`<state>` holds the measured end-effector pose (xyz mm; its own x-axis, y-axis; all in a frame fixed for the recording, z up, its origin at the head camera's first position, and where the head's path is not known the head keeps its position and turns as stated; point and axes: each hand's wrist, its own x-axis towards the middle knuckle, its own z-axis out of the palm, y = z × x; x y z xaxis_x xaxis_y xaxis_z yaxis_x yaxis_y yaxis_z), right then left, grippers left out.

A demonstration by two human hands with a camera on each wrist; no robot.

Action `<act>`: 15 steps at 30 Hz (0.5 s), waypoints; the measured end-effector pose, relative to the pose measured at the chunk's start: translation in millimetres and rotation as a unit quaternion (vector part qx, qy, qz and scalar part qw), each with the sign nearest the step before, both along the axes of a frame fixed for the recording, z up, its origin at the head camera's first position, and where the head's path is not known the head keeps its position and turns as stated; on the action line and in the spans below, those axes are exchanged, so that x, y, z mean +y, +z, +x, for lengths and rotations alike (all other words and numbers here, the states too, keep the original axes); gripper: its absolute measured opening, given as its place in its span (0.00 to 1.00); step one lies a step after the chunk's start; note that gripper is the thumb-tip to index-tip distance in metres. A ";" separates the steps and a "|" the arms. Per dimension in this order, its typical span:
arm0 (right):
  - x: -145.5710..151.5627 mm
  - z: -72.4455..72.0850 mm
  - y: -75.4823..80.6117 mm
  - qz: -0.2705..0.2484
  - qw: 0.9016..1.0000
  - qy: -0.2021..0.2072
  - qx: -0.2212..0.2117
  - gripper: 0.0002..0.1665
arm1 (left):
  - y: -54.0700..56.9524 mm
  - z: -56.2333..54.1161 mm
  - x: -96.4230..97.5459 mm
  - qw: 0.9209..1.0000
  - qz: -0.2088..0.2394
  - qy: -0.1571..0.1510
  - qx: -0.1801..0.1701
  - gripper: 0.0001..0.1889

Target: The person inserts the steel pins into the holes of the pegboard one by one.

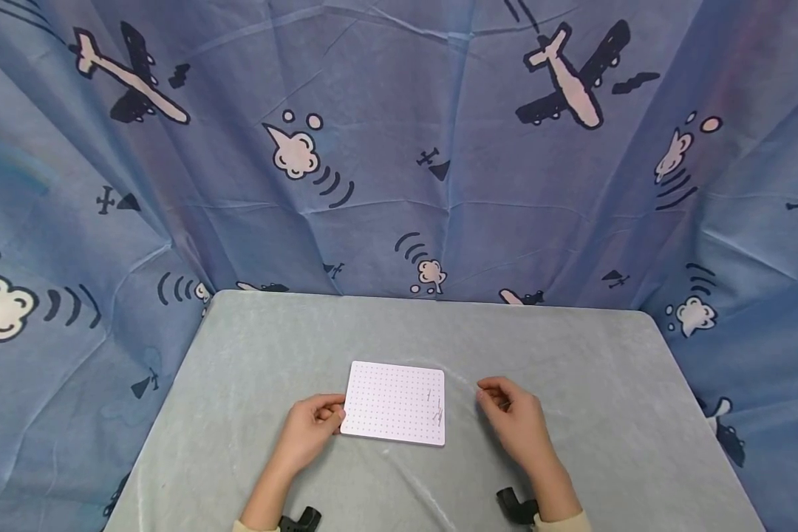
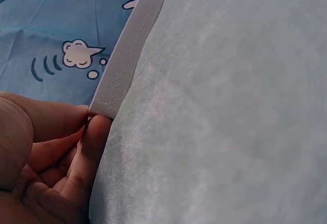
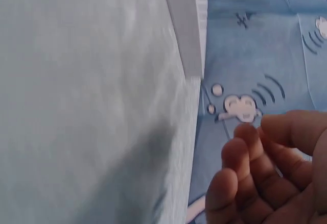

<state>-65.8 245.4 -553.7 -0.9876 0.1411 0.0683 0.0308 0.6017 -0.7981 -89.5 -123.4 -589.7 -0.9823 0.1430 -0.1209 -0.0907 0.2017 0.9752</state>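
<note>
In the head view, a thin white board (image 1: 392, 403) with rounded corners and a grid of small dots lies on the table. A few fine dark lines show near its right side; whether they are marks or thin loose pieces I cannot tell. My left hand (image 1: 309, 431) pinches the board's left edge. The left wrist view shows thumb and finger at the corner of its pale side wall (image 2: 125, 60). My right hand (image 1: 515, 421) hovers to the right of the board, apart from it. Its fingers (image 3: 236, 155) are loosely curled, with nothing visible between them.
A grey-green cloth covers the table (image 1: 605, 391), with light creases. Behind and at both sides hangs a blue curtain (image 1: 372, 170) printed with planes and clouds. Black wrist mounts (image 1: 517, 507) sit below both hands.
</note>
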 end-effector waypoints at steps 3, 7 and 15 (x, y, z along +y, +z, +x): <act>14.3 1.0 1.9 0.006 1.000 -0.017 0.000 0.11 | -0.4 0.1 0.3 1.000 0.001 0.002 -0.002 0.14; 30.5 2.3 1.9 0.024 0.999 -0.033 -0.010 0.14 | 0.3 0.1 0.1 1.000 0.000 0.001 -0.004 0.13; 49.5 6.6 -0.4 0.067 0.996 -0.038 -0.055 0.18 | 0.9 0.3 -0.1 1.000 -0.006 -0.002 0.003 0.13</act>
<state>-59.2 294.9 -554.1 -0.9770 0.2127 -0.0160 0.1629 0.6955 -0.6999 -89.1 -123.6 -588.8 -0.9825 0.1457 -0.1163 -0.0835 0.2138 0.9733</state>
